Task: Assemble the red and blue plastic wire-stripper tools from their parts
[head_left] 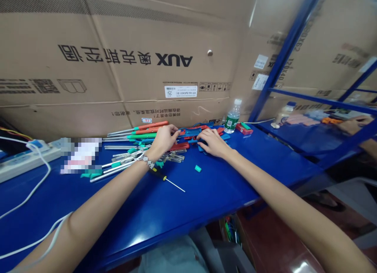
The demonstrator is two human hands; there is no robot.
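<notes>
Forearms; left hand, right hand at blue pieces

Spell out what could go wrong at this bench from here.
The bracelet on the left wrist might catch on the piled tools beneath it. The white cable running against the left forearm could snag and get tugged. The water bottle stands close beyond the right hand, so a careless reach may tip it.

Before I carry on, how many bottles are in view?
2. A white-capped bottle with a green label stands beyond the right hand; a blue-capped bottle is past the blue frame. Others may be lost in the blur at far right.
</notes>
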